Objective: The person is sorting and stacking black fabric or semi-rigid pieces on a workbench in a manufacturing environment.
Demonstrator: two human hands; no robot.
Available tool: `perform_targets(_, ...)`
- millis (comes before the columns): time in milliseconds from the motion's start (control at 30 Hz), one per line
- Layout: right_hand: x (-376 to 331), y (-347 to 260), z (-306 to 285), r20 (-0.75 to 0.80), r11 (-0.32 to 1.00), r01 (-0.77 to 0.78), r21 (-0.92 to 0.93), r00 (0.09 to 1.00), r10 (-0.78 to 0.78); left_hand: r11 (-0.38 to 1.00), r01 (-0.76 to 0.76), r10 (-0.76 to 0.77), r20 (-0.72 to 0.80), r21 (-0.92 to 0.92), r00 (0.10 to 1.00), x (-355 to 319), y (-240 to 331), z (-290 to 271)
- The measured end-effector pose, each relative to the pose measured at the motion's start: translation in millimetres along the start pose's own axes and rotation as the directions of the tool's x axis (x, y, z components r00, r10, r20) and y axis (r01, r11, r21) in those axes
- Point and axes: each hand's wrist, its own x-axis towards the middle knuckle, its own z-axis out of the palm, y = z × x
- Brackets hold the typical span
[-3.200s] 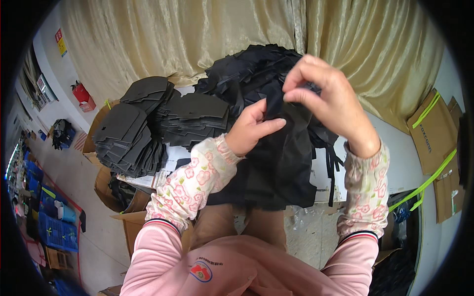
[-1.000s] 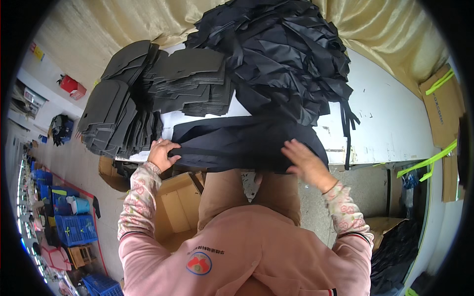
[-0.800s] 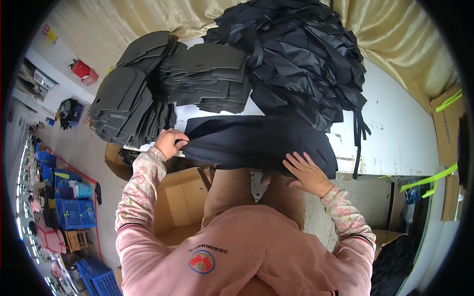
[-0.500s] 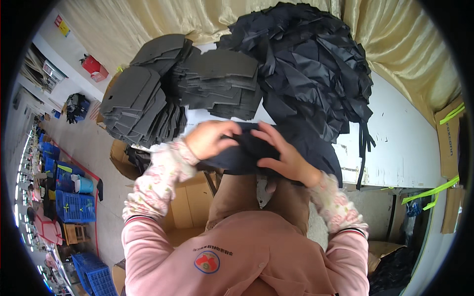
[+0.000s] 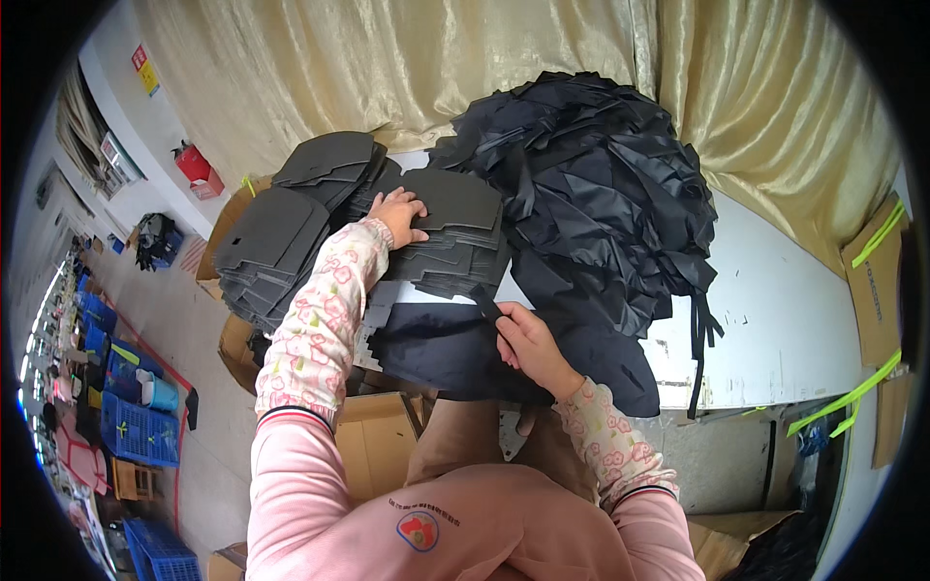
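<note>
On my feed the left hand (image 5: 395, 218) reaches far forward, its arm nearly straight, palm down, fingers spread across the near-left part of the middle stack (image 5: 455, 203) of dark grey sheets. I can't tell whether it grips a sheet or only rests there. The right hand (image 5: 531, 349) is nearer the body, elbow bent and forearm angled inward; I see its thumb and fingers pinching a narrow black strip (image 5: 487, 301). Below them, one black cloth (image 5: 436, 349) lies spread along the near edge of the white table (image 5: 765, 310), partly covered by the right hand and forearm.

I count three main stacks of grey sheets: the middle one, a front-left stack (image 5: 271, 232) and a back-left stack (image 5: 325, 160). The sheets in each are too many and too overlapped for me to number. Right of them sits one big heap (image 5: 610, 174) of crumpled black fabric, whose pieces I can't count either.

Farther out, I make out two cardboard boxes at the table's left: a rear box (image 5: 225, 232) and a front box (image 5: 235, 353) with something dark inside. One open carton (image 5: 373, 441) stands below the table edge, its contents unclear to me. Blue crates (image 5: 140, 431) line the floor at far left.
</note>
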Motion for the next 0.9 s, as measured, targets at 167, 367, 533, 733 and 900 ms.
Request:
perform_targets(167, 4.2, 14.0, -1.8, -0.048, 0.992, 0.119, 0.035, 0.992, -0.118, 0.943, -0.146, 0.099, -0.166, -0.299, 0.981, -26.5, 12.6, -31.2)
perform_targets(367, 7.8, -23.6, 18.8, -0.244, 0.881, 0.427, -0.206, 0.849, -0.469, 0.299, -0.406, -0.126, -0.458, -0.863, 0.880, -99.1, 98.3, -33.6)
perform_targets(533, 12.3, -37.1, 27.4, -0.231, 0.734, 0.476, -0.485, 0.739, -0.632, 0.053, -0.396, -0.156, -0.399, -0.917, 0.904, -131.3, 140.4, 4.7)
perform_targets(733, -3.0, -34.4, 28.9, -0.265, 0.850, 0.442, -0.287, 0.816, -0.514, 0.438, -0.480, -0.065, -0.560, -0.760, 0.826, -136.2, 145.4, 11.7)
perform_targets(900, -10.6, -37.5, 21.8, -0.220, 0.854, 0.434, -0.287, 0.838, -0.500, 0.383, -0.453, -0.024, -0.500, -0.805, 0.866, -142.9, 141.9, 12.3)
